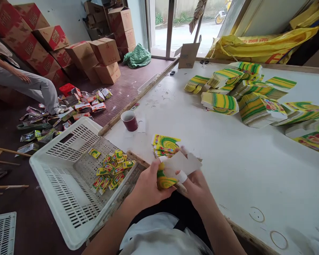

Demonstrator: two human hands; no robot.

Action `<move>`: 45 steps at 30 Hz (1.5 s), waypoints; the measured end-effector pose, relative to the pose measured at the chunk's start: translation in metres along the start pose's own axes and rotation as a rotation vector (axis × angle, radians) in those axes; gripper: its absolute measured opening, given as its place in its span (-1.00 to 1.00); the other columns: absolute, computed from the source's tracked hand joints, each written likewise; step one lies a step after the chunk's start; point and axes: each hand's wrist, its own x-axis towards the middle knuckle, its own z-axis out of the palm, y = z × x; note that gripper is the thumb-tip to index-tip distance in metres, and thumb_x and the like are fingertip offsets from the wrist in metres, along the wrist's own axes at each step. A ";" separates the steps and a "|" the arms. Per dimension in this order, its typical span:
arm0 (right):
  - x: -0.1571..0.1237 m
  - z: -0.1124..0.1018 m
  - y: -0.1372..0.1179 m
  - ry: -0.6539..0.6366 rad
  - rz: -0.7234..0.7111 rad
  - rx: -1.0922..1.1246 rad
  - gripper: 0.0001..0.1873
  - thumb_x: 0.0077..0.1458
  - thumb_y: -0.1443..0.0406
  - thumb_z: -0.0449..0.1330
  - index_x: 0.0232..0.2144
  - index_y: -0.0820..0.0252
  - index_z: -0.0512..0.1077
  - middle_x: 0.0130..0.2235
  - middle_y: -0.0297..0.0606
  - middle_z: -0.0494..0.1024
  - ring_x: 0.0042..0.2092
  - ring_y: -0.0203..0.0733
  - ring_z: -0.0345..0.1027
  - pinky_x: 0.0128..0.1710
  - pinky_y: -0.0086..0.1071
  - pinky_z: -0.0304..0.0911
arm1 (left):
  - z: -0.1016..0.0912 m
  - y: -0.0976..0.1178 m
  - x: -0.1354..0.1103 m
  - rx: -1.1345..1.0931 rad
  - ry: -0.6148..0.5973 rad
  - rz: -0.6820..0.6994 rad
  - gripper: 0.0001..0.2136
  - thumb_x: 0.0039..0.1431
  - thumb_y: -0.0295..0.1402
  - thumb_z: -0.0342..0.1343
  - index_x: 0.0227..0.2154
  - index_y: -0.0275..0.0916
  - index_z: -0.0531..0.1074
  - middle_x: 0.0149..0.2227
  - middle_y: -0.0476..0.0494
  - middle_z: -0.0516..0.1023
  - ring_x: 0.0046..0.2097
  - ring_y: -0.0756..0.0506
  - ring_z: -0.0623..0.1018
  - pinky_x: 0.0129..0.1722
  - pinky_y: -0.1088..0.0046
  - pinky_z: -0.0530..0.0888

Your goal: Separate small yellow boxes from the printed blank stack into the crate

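Note:
Close to my body, at the table's edge, my left hand (147, 186) is closed round a yellow-green printed carton piece (166, 181). My right hand (198, 189) grips a pale card blank (184, 163), its plain side facing up. Where the two pieces meet, I cannot tell whether they are joined. White wraps cover the tips of some fingers. Just beyond my hands lies a small stack of yellow-green cartons (166, 142). To the left, a white plastic basket (66, 187) holds several small folded yellow-green boxes (117, 168).
A maroon cup (129, 121) stands on the white table (172, 109). Bundles of printed cartons (220, 102) lie at the far right. An open cardboard box (188, 55) is at the back. Packets (87, 106) litter the floor near a person's leg (46, 92), with stacked boxes (106, 51) behind.

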 end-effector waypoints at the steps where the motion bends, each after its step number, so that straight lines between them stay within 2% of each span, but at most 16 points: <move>1: -0.001 0.001 0.002 -0.119 0.149 0.135 -0.38 0.21 0.00 0.16 0.24 0.03 0.21 0.28 -0.07 0.29 0.25 0.09 0.24 0.19 0.04 0.25 | 0.004 -0.001 -0.001 0.026 0.004 0.045 -0.41 -0.02 -0.31 0.25 0.07 -0.17 0.15 -0.11 -0.17 0.53 -0.11 -0.22 0.55 -0.15 0.29 0.48; 3: -0.001 0.003 0.004 -0.260 0.323 0.295 -0.37 0.16 -0.07 0.18 0.19 0.04 0.31 0.23 -0.09 0.38 0.22 0.12 0.29 0.16 0.04 0.29 | 0.007 -0.004 -0.003 0.078 -0.018 0.155 -0.47 -0.04 -0.37 0.21 0.01 -0.16 0.17 -0.06 -0.21 0.50 -0.07 -0.24 0.55 -0.13 0.27 0.47; 5: 0.000 0.004 0.004 -0.275 0.326 0.289 -0.32 0.09 -0.13 0.23 0.17 0.00 0.34 0.22 -0.14 0.40 0.25 0.11 0.24 0.23 0.04 0.20 | 0.007 -0.006 -0.003 0.095 -0.043 0.221 -0.54 -0.07 -0.41 0.17 -0.08 -0.15 0.16 -0.07 -0.21 0.48 -0.10 -0.23 0.55 -0.17 0.28 0.48; 9: 0.000 0.004 0.002 -0.318 0.087 0.064 -0.19 0.11 -0.23 0.11 0.26 0.04 0.27 0.23 -0.11 0.39 0.28 0.09 0.21 0.27 0.02 0.15 | 0.002 -0.009 0.001 0.083 -0.080 0.145 -0.54 -0.07 -0.42 0.11 -0.09 -0.16 0.08 -0.24 -0.11 0.48 -0.25 -0.19 0.56 -0.29 0.30 0.47; 12: -0.002 0.004 0.005 -0.273 -0.188 -0.217 -0.46 0.30 0.12 0.08 0.29 0.00 0.23 0.28 -0.16 0.33 0.28 -0.01 0.22 0.25 -0.09 0.21 | 0.005 -0.015 0.005 0.081 -0.087 0.134 -0.41 -0.08 -0.44 0.09 0.04 -0.21 -0.02 -0.20 -0.18 0.48 -0.20 -0.23 0.56 -0.26 0.24 0.50; 14: -0.002 0.002 0.009 -0.214 -0.315 -0.357 -0.49 0.31 0.36 0.01 0.26 -0.07 0.27 0.28 -0.21 0.33 0.26 -0.08 0.25 0.24 -0.16 0.24 | 0.010 -0.020 0.007 0.107 0.009 0.144 -0.35 -0.07 -0.45 0.10 0.09 -0.24 -0.05 -0.05 -0.32 0.42 -0.06 -0.27 0.53 -0.13 0.16 0.50; 17: 0.001 -0.003 0.014 -0.119 -0.391 -0.436 -0.39 0.26 0.49 -0.03 0.26 -0.13 0.25 0.27 -0.24 0.33 0.26 -0.12 0.26 0.22 -0.17 0.26 | 0.012 -0.023 0.005 0.223 0.168 0.122 -0.42 -0.10 -0.49 0.13 0.03 -0.24 0.08 0.02 -0.38 0.37 0.06 -0.32 0.46 0.02 0.04 0.44; 20: 0.005 -0.007 0.017 -0.156 -0.464 -0.503 -0.36 0.26 0.49 0.02 0.30 -0.11 0.18 0.34 -0.19 0.20 0.31 -0.09 0.16 0.24 -0.15 0.23 | 0.005 -0.022 0.002 0.261 0.170 0.085 -0.56 -0.10 -0.50 0.14 -0.09 -0.21 0.21 -0.12 -0.25 0.47 -0.04 -0.28 0.50 -0.04 0.10 0.47; 22: 0.007 -0.011 0.017 -0.227 -0.494 -0.551 -0.42 0.26 0.49 0.01 0.25 -0.06 0.27 0.38 -0.15 0.11 0.33 -0.07 0.11 0.21 -0.18 0.27 | -0.003 -0.019 0.001 0.235 0.139 0.067 -0.61 -0.06 -0.45 0.18 -0.13 -0.20 0.25 -0.18 -0.19 0.51 -0.11 -0.23 0.53 -0.12 0.19 0.49; 25: 0.010 -0.020 0.014 -0.306 -0.459 -0.581 -0.61 0.27 0.45 0.03 0.03 0.04 0.48 0.36 -0.08 0.16 0.30 -0.05 0.18 0.15 -0.21 0.33 | -0.015 -0.016 0.002 0.234 0.091 0.034 -0.65 -0.03 -0.34 0.24 -0.17 -0.19 0.31 -0.22 -0.14 0.54 -0.16 -0.21 0.56 -0.18 0.25 0.49; 28: 0.015 -0.029 0.006 -0.421 -0.383 -0.563 -0.74 0.22 0.38 0.13 -0.09 0.09 0.52 0.30 -0.01 0.28 0.27 0.01 0.23 0.16 -0.12 0.31 | -0.021 -0.012 0.005 0.260 0.032 0.062 -0.61 -0.08 -0.35 0.29 -0.15 -0.19 0.35 -0.18 -0.13 0.57 -0.13 -0.21 0.57 -0.13 0.25 0.48; 32: 0.013 -0.023 0.001 -0.322 -0.293 -0.439 -0.76 0.09 0.37 0.21 -0.17 0.05 0.54 0.22 -0.10 0.40 0.25 0.07 0.26 0.19 0.00 0.26 | -0.019 -0.005 0.005 0.305 0.036 0.086 -0.57 -0.06 -0.33 0.27 -0.09 -0.21 0.35 -0.15 -0.19 0.57 -0.10 -0.25 0.57 -0.10 0.21 0.48; 36: 0.007 -0.007 0.003 -0.187 -0.134 -0.272 -0.44 0.08 0.32 0.24 0.15 0.03 0.30 0.25 -0.08 0.35 0.22 0.03 0.30 0.16 -0.01 0.29 | -0.020 -0.007 0.001 0.249 0.087 0.028 -0.57 -0.02 -0.28 0.26 -0.07 -0.19 0.34 -0.15 -0.18 0.57 -0.12 -0.23 0.57 -0.12 0.22 0.50; 39: 0.016 -0.008 0.004 -0.075 -0.157 -0.334 -0.33 0.10 0.24 0.25 0.23 0.06 0.16 0.18 -0.05 0.41 0.07 0.00 0.42 0.08 -0.03 0.35 | -0.036 -0.027 -0.002 0.298 0.264 -0.008 -0.56 -0.03 -0.25 0.27 -0.06 -0.18 0.34 -0.12 -0.19 0.54 -0.09 -0.25 0.55 -0.06 0.15 0.48; 42: 0.039 -0.020 0.011 0.129 -0.240 -0.719 -0.62 0.10 0.26 0.20 0.00 0.14 0.38 -0.02 -0.04 0.49 -0.02 0.07 0.39 -0.02 0.01 0.35 | -0.058 -0.055 -0.004 0.475 0.613 -0.086 -0.40 -0.10 -0.15 0.32 0.00 -0.28 0.29 -0.01 -0.36 0.45 0.08 -0.42 0.44 0.10 -0.10 0.36; 45: 0.062 -0.028 0.022 0.161 -0.195 -1.019 -0.81 0.05 0.33 0.23 -0.22 0.19 0.47 -0.16 -0.03 0.47 -0.13 0.11 0.34 -0.13 -0.01 0.33 | -0.069 -0.072 -0.006 0.483 0.710 -0.123 -0.37 -0.04 -0.07 0.27 0.03 -0.32 0.27 0.01 -0.40 0.41 0.12 -0.44 0.39 0.12 -0.15 0.33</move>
